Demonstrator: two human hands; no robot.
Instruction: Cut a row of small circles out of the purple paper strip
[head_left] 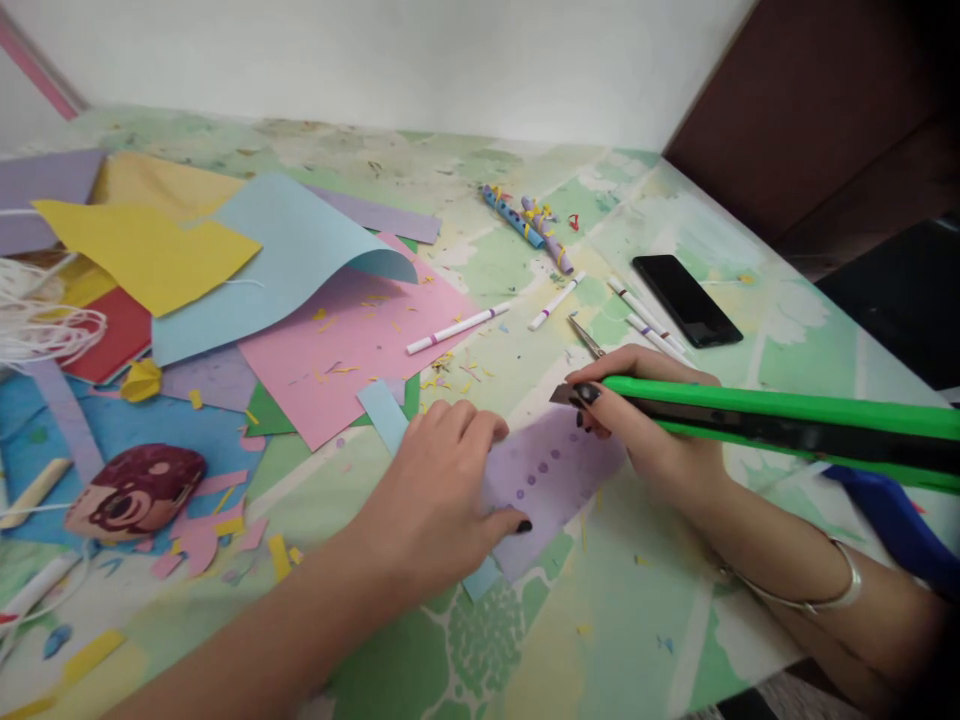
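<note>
A strip of purple paper (534,520) with a row of small darker circles lies on the table in front of me. My left hand (442,500) holds down its left end, thumb stretched along the near side and fingers bent at the far side. A light blue paper strip (384,415) runs beneath that hand. In my right hand (649,410) is a green utility knife (780,425), its dark blade out over the paper's far right part. The fingertips are closed near the blade. Beyond the knuckles shows the metal tip of a tool, perhaps scissors (585,337).
White markers (457,328) and a black phone (686,300) lie beyond my hands, near two decorated paper rolls (514,215). Coloured sheets (277,270), white cord (37,310), a bear-face case (139,490) and paper scraps spread leftward. A blue handle (892,520) sits right.
</note>
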